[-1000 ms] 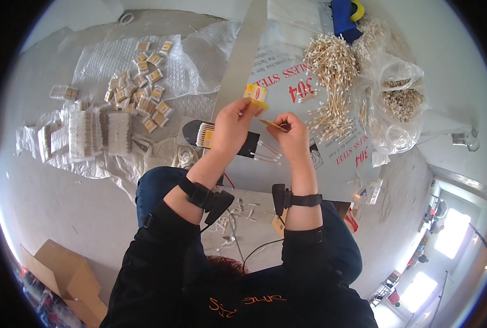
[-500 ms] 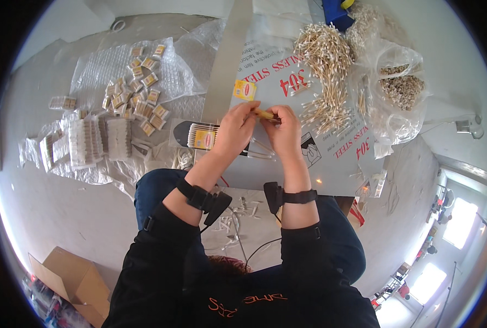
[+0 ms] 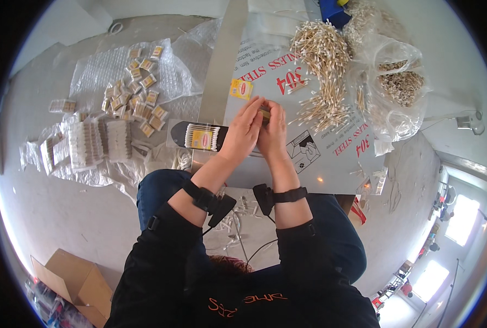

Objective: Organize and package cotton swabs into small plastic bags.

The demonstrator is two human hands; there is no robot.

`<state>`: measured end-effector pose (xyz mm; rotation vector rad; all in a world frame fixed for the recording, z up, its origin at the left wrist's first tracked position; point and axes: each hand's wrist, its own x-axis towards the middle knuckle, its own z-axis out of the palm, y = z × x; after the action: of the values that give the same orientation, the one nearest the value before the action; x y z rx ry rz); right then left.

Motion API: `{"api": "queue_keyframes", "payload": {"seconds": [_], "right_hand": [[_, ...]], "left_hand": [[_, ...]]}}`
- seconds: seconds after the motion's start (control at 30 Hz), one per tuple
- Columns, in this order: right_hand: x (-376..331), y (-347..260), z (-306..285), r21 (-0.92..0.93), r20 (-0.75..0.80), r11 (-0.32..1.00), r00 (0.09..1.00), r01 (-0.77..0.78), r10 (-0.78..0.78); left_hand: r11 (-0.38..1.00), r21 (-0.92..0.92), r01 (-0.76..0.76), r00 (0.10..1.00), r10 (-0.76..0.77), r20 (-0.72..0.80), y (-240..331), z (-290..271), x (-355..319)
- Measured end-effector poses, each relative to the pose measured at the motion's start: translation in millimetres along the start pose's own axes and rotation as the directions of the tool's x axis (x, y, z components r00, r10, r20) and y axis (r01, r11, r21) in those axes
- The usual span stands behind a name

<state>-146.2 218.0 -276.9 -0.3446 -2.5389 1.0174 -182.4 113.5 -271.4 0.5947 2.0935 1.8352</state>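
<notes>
2 hands meet over the grey metal sheet [image 3: 331, 164] in front of the seated person, fingertips pressed together around a small bundle of cotton swabs [image 3: 264, 113]. The left hand [image 3: 242, 133] curls in from 8 o'clock and the right hand [image 3: 273, 131] from 5 o'clock, both closed on that bundle, which peeks out between the 2 sets of fingertips as a short tan stub. Its long axis seems to run roughly from 9 to 3 o'clock, though only an end shows and I cannot tell how many swabs it holds.

From the hands, the small yellow packet [image 3: 241, 88] lies near at 11 o'clock, flat on the sheet and apart from the fingers; the left hand is the nearer one. A dark tray of packed swabs [image 3: 197, 135] sits just beside the left wrist at 9 o'clock. The loose heap of cotton swabs [image 3: 322, 65] spreads at 1 o'clock, closer to the right hand, with a clear plastic bag of swabs [image 3: 399, 87] beyond it at 2 o'clock. Many small filled packets [image 3: 137, 93] lie on bubble wrap well apart at 10 o'clock.

Palms and the grip itself are hidden behind the backs of the hands. Both wrists carry 1 black strap-on device each.
</notes>
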Motion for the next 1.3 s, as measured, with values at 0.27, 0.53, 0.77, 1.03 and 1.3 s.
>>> {"api": "queue_keyframes", "payload": {"seconds": [0.27,0.53,0.77,1.03,1.3], "right_hand": [[-3.4,-5.0,5.1,0.198,-0.057,0.98,0.998,0.013,-0.002],[-3.3,-8.2,6.0,0.165,-0.038,0.985,0.998,0.058,-0.052],[-4.6,-8.0,-1.1,0.118,-0.055,0.991,0.997,0.06,-0.054],[4.8,-1.6,-1.7,0.385,-0.003,0.912,0.987,-0.144,0.158],[4.9,14.8,-19.0,0.757,0.13,0.53,0.883,-0.382,0.451]], "left_hand": [[0.999,-0.043,-0.008,0.998,0.005,-0.067,3.1,5.8,-8.0],[0.991,0.1,-0.087,0.991,0.097,-0.092,1.2,-2.8,-6.3],[0.986,0.166,-0.02,0.997,0.007,0.074,7.8,-4.2,-3.8],[0.71,0.66,-0.245,0.96,0.273,0.062,-15.2,-47.8,21.0],[0.567,0.765,-0.305,0.946,0.27,0.177,-18.9,-27.0,32.2]]}}
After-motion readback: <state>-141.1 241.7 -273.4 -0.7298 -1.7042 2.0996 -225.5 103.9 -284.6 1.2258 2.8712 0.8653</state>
